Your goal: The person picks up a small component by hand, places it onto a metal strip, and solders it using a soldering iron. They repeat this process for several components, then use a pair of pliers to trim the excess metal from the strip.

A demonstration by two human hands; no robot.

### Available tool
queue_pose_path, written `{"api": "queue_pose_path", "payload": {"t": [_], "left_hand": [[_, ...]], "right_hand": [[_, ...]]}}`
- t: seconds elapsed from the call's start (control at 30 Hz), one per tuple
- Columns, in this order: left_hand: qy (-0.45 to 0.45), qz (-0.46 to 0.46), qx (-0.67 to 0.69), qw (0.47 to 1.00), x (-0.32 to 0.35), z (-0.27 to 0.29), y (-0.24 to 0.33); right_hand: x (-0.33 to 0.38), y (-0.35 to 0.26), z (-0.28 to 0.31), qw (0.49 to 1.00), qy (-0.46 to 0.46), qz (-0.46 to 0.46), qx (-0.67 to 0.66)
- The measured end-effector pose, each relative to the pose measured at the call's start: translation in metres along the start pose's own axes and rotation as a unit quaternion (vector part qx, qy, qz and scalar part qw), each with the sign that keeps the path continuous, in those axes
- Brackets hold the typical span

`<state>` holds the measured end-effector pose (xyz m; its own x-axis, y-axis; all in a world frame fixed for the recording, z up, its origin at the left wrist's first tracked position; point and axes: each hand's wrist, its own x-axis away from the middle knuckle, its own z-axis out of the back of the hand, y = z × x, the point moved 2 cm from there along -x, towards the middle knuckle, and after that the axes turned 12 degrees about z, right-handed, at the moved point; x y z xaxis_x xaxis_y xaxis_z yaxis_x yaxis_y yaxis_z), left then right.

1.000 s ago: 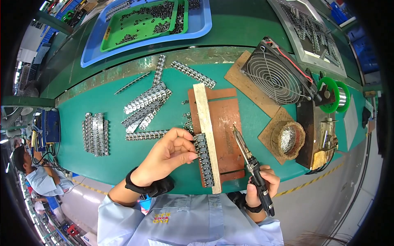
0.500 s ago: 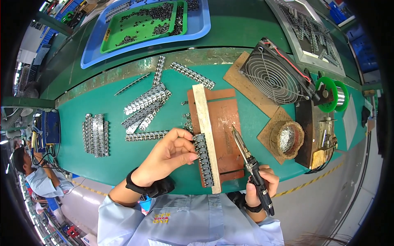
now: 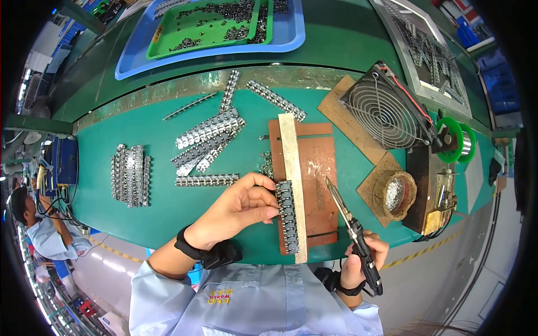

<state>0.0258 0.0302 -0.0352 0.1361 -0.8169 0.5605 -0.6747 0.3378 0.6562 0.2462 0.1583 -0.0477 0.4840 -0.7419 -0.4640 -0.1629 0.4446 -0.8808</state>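
Observation:
My left hand [image 3: 238, 210] rests its fingertips on a strip of small metal parts [image 3: 287, 217] that lies against a pale upright bar [image 3: 293, 173] on a brown wooden board [image 3: 317, 168]. My right hand [image 3: 364, 255] grips a soldering iron [image 3: 350, 224] by its black handle. The iron's tip points up and left over the board, a little to the right of the bar and apart from the strip.
Loose metal strips [image 3: 207, 140] and a stacked bundle [image 3: 130, 175] lie on the green table to the left. A small fan [image 3: 386, 109], a solder spool [image 3: 457, 143] and a tip-cleaning dish [image 3: 398, 193] stand right. A blue tray with a green tray [image 3: 213, 22] sits behind. Another person [image 3: 39, 227] sits far left.
The soldering iron's tip has drifted slightly to the right and lower over the board. My left hand stays on the strip.

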Motion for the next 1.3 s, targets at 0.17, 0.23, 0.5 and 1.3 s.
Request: {"api": "queue_pose_path", "payload": {"t": [0.17, 0.23, 0.5, 1.3], "left_hand": [[0.000, -0.006, -0.005, 1.000, 0.001, 0.001, 0.000], [-0.001, -0.004, -0.004, 1.000, 0.001, 0.001, 0.000], [0.006, -0.007, -0.001, 1.000, 0.001, 0.001, -0.002], [0.003, -0.007, 0.000, 1.000, 0.000, 0.003, -0.003]], "right_hand": [[0.001, -0.007, 0.003, 1.000, -0.008, 0.018, 0.002], [0.003, -0.010, 0.006, 0.999, -0.024, 0.021, -0.005], [-0.013, -0.024, 0.003, 0.984, -0.139, 0.097, -0.059], [-0.014, -0.025, -0.005, 0.973, -0.204, 0.099, -0.037]]}}
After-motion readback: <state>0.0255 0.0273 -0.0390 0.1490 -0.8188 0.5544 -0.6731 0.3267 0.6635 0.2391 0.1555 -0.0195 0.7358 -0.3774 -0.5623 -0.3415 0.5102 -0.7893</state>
